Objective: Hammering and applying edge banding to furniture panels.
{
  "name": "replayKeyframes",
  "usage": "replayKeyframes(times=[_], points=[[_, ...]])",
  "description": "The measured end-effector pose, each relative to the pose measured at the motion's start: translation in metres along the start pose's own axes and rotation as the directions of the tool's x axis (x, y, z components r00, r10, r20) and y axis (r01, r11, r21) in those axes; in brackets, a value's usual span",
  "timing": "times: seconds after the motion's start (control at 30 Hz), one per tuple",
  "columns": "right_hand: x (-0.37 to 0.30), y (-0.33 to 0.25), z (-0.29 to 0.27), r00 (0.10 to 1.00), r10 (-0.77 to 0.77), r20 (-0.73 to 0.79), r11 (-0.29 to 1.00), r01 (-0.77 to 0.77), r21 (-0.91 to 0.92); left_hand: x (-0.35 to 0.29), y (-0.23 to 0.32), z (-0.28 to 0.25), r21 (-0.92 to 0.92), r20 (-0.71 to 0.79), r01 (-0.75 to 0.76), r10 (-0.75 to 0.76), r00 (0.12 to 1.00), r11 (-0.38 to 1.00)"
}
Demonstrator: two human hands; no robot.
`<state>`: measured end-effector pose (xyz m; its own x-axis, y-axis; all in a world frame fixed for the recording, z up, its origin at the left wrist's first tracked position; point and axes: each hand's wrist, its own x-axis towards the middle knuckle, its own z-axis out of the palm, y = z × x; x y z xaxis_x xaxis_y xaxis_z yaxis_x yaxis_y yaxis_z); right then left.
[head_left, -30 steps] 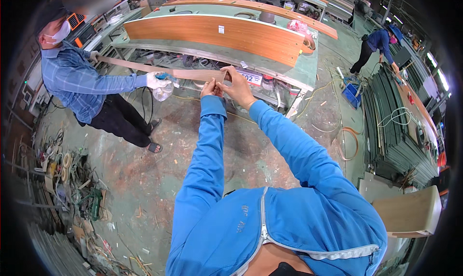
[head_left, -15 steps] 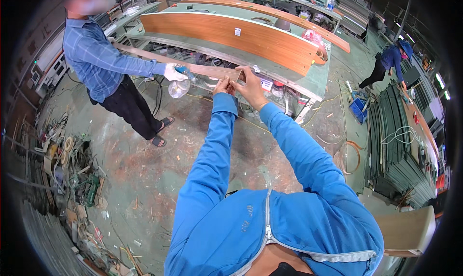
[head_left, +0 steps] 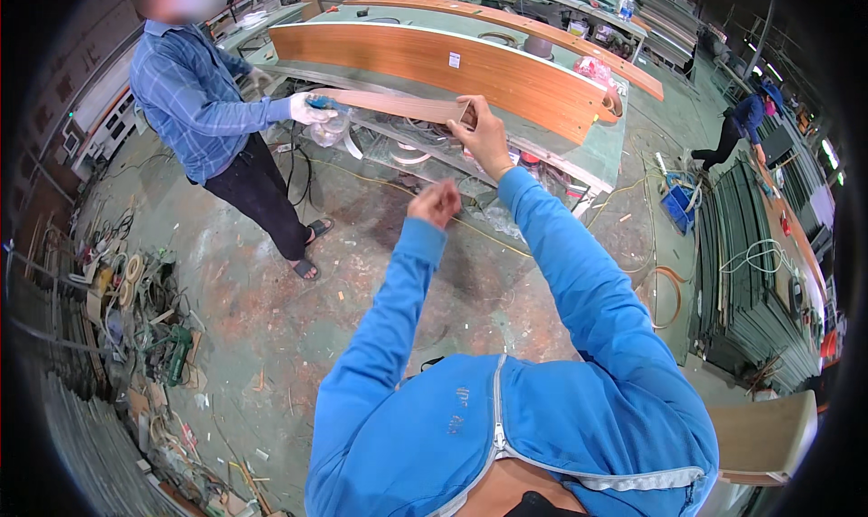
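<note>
My right hand (head_left: 484,137) pinches the right end of a thin wood-grain strip (head_left: 393,104) between thumb and fingers, in front of the table. Lower and to the left, my left hand (head_left: 435,203) is off the strip; its curled fingers are smeared by motion. At the strip's other end is a co-worker's white-gloved hand (head_left: 310,108) with a small blue tool (head_left: 321,102), its kind unclear. The co-worker's other gloved hand (head_left: 261,79) is beside the table. Behind the strip, a long wood-grain panel (head_left: 434,65) stands on edge on the green table (head_left: 601,160).
The co-worker (head_left: 203,101) stands at left in sandals. Scrap and cords (head_left: 136,318) heap along the left floor. Stacked dark panels (head_left: 741,264), a blue basket (head_left: 678,202) and a coiled edging strip (head_left: 667,297) are at right. Another person (head_left: 746,124) bends farther back.
My left hand has let go of the strip and dropped lower. My right hand has moved up and right with its end. The strip's length left of the co-worker's glove no longer shows.
</note>
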<state>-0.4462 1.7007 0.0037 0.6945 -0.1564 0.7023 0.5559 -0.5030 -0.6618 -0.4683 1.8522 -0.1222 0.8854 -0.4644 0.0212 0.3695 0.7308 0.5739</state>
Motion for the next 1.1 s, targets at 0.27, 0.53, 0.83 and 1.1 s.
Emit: replayKeyframes(times=[0.27, 0.53, 0.83, 1.1], points=[[0.009, 0.005, -0.005, 0.989, 0.116, 0.087, 0.986, -0.126, 0.111, -0.199, -0.057, -0.239, -0.178, -0.476, 0.227, -0.286, 0.832, 0.957], [0.016, 0.023, -0.022, 0.994, 0.077, 0.079, 0.962, -0.095, 0.255, -0.306, -0.077, -0.299, 0.015, -0.767, 0.143, -0.08, 0.636, 0.99], [0.019, 0.04, -0.066, 0.995, 0.009, 0.101, 0.956, -0.038, 0.291, -0.247, -0.118, -0.201, 0.156, -0.745, 0.125, 0.034, 0.666, 0.98], [0.032, 0.07, -0.077, 0.997, -0.048, 0.067, 0.96, 0.027, 0.277, -0.284, -0.166, -0.199, 0.075, -0.792, 0.022, 0.046, 0.609, 0.997]])
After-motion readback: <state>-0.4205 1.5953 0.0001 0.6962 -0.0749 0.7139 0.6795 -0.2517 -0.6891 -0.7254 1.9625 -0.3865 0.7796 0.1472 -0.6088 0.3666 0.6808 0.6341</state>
